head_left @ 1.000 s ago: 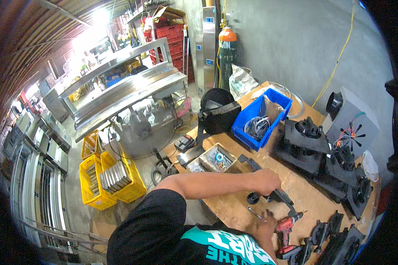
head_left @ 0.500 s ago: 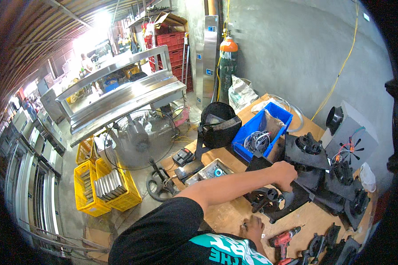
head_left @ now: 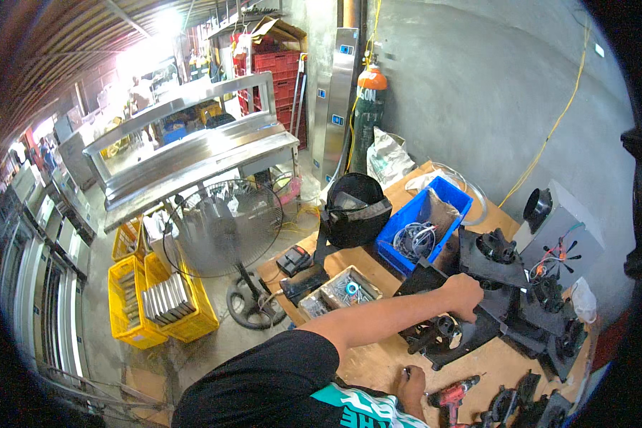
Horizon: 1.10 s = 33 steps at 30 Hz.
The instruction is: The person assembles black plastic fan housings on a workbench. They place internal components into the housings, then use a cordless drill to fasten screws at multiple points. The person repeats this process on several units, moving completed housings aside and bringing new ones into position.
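Observation:
My left arm reaches across the table, and my left hand (head_left: 464, 294) is closed at the upper edge of a square black plastic fan housing (head_left: 471, 332). Its fingertips are partly hidden behind the knuckles. A round black motor part (head_left: 446, 327) sits at the opening of this housing, below my wrist. Lower down, close to the tabletop, my right hand (head_left: 411, 385) is curled with a small dark item at its fingers, too small to name. Just right of it lies a red and black cordless drill (head_left: 452, 394).
More black fan housings (head_left: 493, 246) are piled at the right, beside a grey metal box (head_left: 563, 232). A blue bin (head_left: 435, 221) of wires, a screw tray (head_left: 349, 287) and a black welding helmet (head_left: 357, 210) stand farther back. A pedestal fan (head_left: 225, 228) is left of the wooden table (head_left: 364, 357).
My right hand has drawn slightly down, its fingers more curled than before. My left hand stays at the fan housing, slightly lower. The whole view has shifted a little.

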Each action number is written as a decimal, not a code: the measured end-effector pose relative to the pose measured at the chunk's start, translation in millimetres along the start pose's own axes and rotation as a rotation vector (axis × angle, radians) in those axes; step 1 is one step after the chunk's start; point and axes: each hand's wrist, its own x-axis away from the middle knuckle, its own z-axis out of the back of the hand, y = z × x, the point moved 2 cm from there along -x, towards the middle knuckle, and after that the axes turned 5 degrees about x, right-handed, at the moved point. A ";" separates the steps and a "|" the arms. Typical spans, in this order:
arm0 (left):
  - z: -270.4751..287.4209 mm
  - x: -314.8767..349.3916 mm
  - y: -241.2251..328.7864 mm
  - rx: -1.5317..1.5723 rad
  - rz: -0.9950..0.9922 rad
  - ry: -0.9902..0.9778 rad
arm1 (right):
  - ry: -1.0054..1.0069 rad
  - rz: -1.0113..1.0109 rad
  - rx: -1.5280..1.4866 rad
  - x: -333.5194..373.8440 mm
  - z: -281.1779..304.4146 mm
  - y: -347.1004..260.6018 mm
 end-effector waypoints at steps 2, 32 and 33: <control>0.1 0.3 0.0 -0.003 0.019 -0.013 | 0.042 -0.082 -0.040 2.6 10.8 -0.2; -13.2 -9.2 -3.9 -0.127 -0.109 -0.062 | -0.145 -0.232 0.275 -58.3 169.7 -31.3; -11.0 -8.4 -4.0 -0.116 -0.085 -0.067 | -0.124 -0.160 0.292 -66.8 176.1 -40.3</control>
